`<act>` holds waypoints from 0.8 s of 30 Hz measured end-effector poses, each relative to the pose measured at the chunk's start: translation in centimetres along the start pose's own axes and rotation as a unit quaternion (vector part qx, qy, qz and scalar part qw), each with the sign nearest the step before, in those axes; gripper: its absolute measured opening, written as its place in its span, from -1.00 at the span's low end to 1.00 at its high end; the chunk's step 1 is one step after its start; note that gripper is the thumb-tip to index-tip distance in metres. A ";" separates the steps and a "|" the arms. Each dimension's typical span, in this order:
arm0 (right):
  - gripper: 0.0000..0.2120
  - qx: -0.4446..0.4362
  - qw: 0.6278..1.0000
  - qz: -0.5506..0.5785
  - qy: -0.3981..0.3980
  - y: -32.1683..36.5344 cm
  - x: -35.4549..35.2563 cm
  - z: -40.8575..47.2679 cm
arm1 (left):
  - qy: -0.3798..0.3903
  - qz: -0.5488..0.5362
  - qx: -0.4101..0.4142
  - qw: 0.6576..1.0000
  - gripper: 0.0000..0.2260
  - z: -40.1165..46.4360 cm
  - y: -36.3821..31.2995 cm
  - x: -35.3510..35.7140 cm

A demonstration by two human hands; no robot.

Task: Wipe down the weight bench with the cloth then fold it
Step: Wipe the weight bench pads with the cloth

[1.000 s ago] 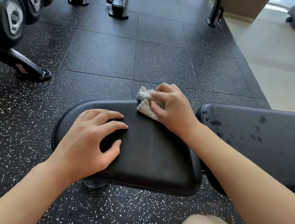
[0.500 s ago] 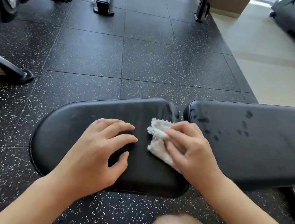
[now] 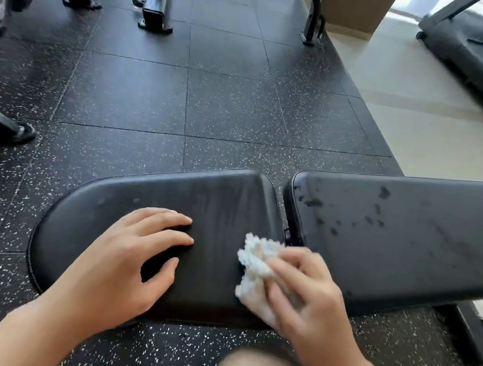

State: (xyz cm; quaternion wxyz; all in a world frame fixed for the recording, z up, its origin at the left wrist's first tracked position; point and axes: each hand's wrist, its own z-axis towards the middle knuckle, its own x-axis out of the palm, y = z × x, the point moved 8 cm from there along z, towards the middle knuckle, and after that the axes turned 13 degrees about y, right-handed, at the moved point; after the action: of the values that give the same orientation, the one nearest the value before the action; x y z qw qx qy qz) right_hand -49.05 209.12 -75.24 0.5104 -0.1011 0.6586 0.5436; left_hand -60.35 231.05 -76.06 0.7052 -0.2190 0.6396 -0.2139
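On the gym's speckled floor (image 3: 128,95) stands the bench (image 3: 225,199). The right hand (image 3: 308,294), bunching the cloth (image 3: 256,265), has swept back to the seat's near edge; the left hand (image 3: 123,262) stays splayed beside it. Spots (image 3: 313,203) beyond the right hand (backrest) look unwiped.

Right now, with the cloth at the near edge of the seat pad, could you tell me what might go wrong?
1. The crumpled white cloth is bunched small under the right hand, so strokes may leave strips unwiped.
2. Dark wet spots on the long black back pad might get skipped.
3. The left hand resting on the rounded black seat pad could re-smudge it.
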 end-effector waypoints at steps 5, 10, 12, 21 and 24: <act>-0.77 0.002 1.000 0.001 -0.007 -0.6 -0.1 1.0 | -0.011 0.014 -0.009 1.000 -0.78 0.4 0.2 -0.1; -0.83 0.038 0.999 -0.009 -0.028 -2.2 -0.8 10.7 | -0.015 0.028 -0.005 0.999 -0.78 0.6 0.1 -0.1; -0.84 0.040 0.999 -0.022 -0.025 -2.3 -0.6 14.0 | -0.014 0.029 -0.003 0.999 -0.78 0.7 0.1 -0.1; -0.90 -0.031 0.996 -0.077 0.025 4.1 3.5 10.2 | -0.027 0.032 -0.039 0.998 -0.75 -1.4 2.6 -2.6; -0.89 -0.097 0.990 -0.075 0.066 6.2 5.3 7.6 | -0.051 0.025 -0.073 0.996 -0.70 -3.1 5.1 -4.4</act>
State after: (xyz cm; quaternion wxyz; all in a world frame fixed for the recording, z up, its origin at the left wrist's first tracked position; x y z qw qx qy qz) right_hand -51.48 220.00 -74.77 0.4926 -0.2353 0.6257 0.5572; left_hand -63.70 237.62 -75.72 0.7241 -0.2638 0.6222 -0.1374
